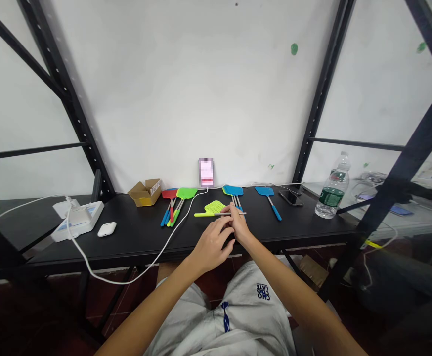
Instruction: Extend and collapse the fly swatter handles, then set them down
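One blue swatter (pixel 266 192) lay alone on the desk (pixel 136 230), right of a left cluster (pixel 187 193) and a middle cluster (pixel 234 190), both too overlapped to count. One bottle (pixel 332 194), one cardboard box (pixel 145 194) and one white case (pixel 107 229) also sat there. The right hand's (pixel 238 225) grip was closed around one metal rod (pixel 221 214) with a yellow-green handle (pixel 203 215), over mid-desk; the left hand's (pixel 213 243) thumb and fingers were apart beside it.
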Available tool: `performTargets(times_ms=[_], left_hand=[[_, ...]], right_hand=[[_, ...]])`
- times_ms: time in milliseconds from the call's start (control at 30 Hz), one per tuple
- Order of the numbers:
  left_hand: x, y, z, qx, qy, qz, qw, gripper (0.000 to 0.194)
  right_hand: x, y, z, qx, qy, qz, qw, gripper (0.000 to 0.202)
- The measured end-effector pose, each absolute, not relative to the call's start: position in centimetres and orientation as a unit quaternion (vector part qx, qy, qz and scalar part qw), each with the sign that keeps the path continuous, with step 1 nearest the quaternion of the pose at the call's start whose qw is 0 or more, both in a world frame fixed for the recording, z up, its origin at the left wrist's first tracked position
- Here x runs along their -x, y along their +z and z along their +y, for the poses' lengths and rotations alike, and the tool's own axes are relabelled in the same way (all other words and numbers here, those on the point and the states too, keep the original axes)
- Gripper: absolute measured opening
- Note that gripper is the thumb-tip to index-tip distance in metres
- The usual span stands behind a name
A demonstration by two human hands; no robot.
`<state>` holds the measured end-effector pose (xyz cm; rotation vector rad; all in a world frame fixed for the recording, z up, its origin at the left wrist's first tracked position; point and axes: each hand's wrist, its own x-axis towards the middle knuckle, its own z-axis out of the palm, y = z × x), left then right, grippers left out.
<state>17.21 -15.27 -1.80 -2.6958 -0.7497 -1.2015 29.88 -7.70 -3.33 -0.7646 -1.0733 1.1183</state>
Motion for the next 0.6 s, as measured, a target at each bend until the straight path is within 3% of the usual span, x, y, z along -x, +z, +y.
performTargets(times_ms=[167, 333, 600], left_hand=[[-16.5, -1.6, -14.8, 0.874, -0.426, -0.223, 0.067, 0.02], [-14.4, -1.4, -12.6, 0.817, -0.441, -0.352, 0.118, 0.036], [-13.6, -3.0, -11.2, 0.86, -0.347, -0.375, 0.017, 0.025]], right_hand=[[-30.0, -3.5, -7.4, 0.353, 0.502, -0.465, 0.638, 0.05], [-30.3, -3.8, -7.1, 0.353, 0.51, -0.472, 0.627, 0.054], [-30.2, -3.8, -7.2, 0.348, 0.547, -0.482, 0.589, 0.057]])
